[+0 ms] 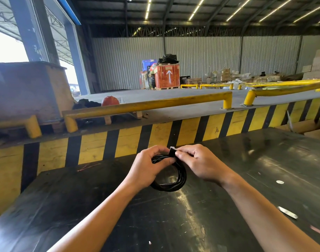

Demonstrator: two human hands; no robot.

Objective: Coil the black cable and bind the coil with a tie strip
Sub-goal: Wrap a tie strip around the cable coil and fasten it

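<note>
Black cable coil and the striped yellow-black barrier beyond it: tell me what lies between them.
Head view: only bare black tabletop lies between the black cable coil and the striped barrier. Both hands hold the coil's far edge.

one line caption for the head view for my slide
Both hands, left hand and right hand, wrap a tie strip around a coiled black cable above a dark table.
</note>
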